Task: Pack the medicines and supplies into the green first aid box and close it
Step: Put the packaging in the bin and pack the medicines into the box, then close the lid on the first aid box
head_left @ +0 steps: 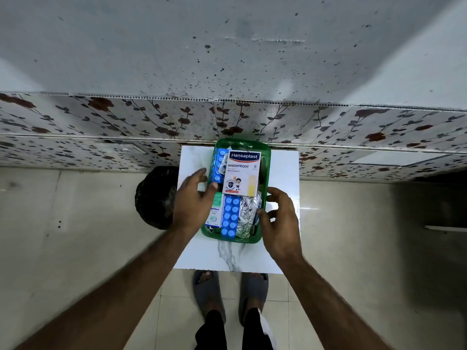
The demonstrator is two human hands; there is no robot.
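Floral-tiled wall [353, 122] behind, pale floor tiles below, small white marble-patterned table [280, 253] in the middle. On it, open green first aid box [267, 157], lid not visible. Left hand [193, 200] at box's left edge, right hand [280, 218] at right edge, both with fingers spread, holding nothing. Inside: Hansaplast plaster box [242, 173], blue blister strip [230, 215], crumpled foil strips [249, 213], small white-and-green carton [214, 210].

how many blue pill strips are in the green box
2. One blue strip lies in the near half of the box, between the eye-drop carton and the foil strips. The other stands along the far left wall beside the Hansaplast pack. More may be hidden underneath.
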